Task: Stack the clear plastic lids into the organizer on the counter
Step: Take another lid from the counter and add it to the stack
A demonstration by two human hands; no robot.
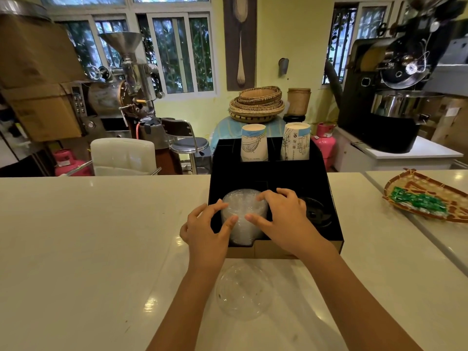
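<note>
A black organizer (329, 214) with a cardboard front stands on the white counter. A tall stack of clear plastic lids (242, 209) sits in its front left compartment. My left hand (206, 233) presses against the stack's left side, fingers spread around it. My right hand (281, 216) cups the stack's right side and top. Both hands touch the stack. One loose clear lid (244, 291) lies flat on the counter in front of the organizer, between my forearms.
Black lids (316, 211) lie in the organizer's front right compartment. Two stacks of paper cups (254, 143) stand in its back compartments. A woven tray with green wrapped candies (417, 201) sits on the counter at the right. The counter's far edge runs behind the organizer.
</note>
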